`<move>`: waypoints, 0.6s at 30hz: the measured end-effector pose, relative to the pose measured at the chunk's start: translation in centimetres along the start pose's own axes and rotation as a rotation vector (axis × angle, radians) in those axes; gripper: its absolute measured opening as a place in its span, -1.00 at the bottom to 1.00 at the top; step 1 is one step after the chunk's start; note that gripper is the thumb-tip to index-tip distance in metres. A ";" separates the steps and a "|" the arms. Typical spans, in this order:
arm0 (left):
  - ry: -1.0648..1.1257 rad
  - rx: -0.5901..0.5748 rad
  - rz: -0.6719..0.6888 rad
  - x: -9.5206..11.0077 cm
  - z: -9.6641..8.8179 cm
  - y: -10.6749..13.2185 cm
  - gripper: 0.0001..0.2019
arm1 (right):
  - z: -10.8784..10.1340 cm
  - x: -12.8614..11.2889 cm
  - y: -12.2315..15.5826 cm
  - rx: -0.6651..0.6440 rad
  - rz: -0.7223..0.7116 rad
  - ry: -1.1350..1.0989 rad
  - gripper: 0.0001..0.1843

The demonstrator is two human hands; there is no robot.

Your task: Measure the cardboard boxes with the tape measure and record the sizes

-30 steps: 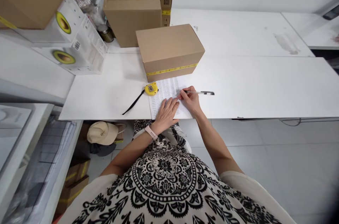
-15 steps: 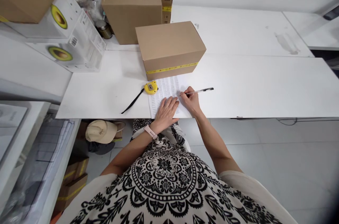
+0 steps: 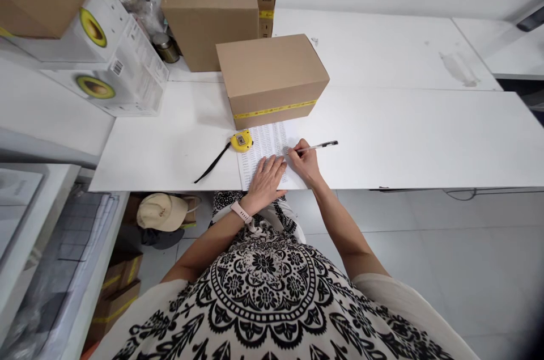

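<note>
A printed sheet of paper point(image 3: 268, 139) with columns of small text lies at the table's front edge. My left hand point(image 3: 267, 180) rests flat on its lower part, fingers stretched out. In my right hand point(image 3: 305, 164) is a pen point(image 3: 321, 145), its dark-capped end pointing right and its tip at the sheet. A yellow tape measure point(image 3: 242, 140) with a black wrist strap touches the sheet's left side. Right behind the paper stands a closed cardboard box point(image 3: 274, 76) with yellow tape, covering the sheet's far edge.
More cardboard boxes point(image 3: 212, 25) and white avocado-printed boxes point(image 3: 131, 71) stack up at the back left, with a small jar point(image 3: 165, 48) between them. The white table point(image 3: 403, 139) stretches right. A beige cap point(image 3: 161, 212) sits below the table, left.
The pen has shifted slightly left and tilts a little differently in my right hand. My left hand stays flat on the sheet.
</note>
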State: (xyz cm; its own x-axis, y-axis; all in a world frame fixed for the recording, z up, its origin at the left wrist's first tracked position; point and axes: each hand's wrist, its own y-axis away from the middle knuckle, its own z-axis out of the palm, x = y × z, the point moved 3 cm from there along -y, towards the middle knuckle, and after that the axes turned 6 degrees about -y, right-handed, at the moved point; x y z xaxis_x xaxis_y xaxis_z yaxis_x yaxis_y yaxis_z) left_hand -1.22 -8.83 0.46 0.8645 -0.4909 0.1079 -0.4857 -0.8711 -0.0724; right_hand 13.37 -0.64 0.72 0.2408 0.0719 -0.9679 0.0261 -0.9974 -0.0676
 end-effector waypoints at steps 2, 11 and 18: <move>-0.005 -0.001 0.004 0.0 -0.2 0.0 -0.23 | 0.0 0.1 0.0 -0.005 -0.004 0.000 -0.74; 0.005 -0.010 0.007 0.0 -0.5 0.0 -0.25 | 0.0 0.2 0.0 -0.007 -0.015 0.023 -0.75; -0.003 -0.008 0.011 0.0 -0.4 0.0 -0.25 | -0.1 -0.1 0.1 -0.006 -0.003 0.005 -0.77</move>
State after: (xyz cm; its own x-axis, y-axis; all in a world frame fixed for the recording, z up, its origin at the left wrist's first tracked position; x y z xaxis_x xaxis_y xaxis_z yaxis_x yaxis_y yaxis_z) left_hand -1.29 -8.87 0.83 0.8597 -0.5001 0.1038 -0.4957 -0.8660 -0.0661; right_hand 13.41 -0.72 0.82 0.2460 0.0752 -0.9664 0.0322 -0.9971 -0.0694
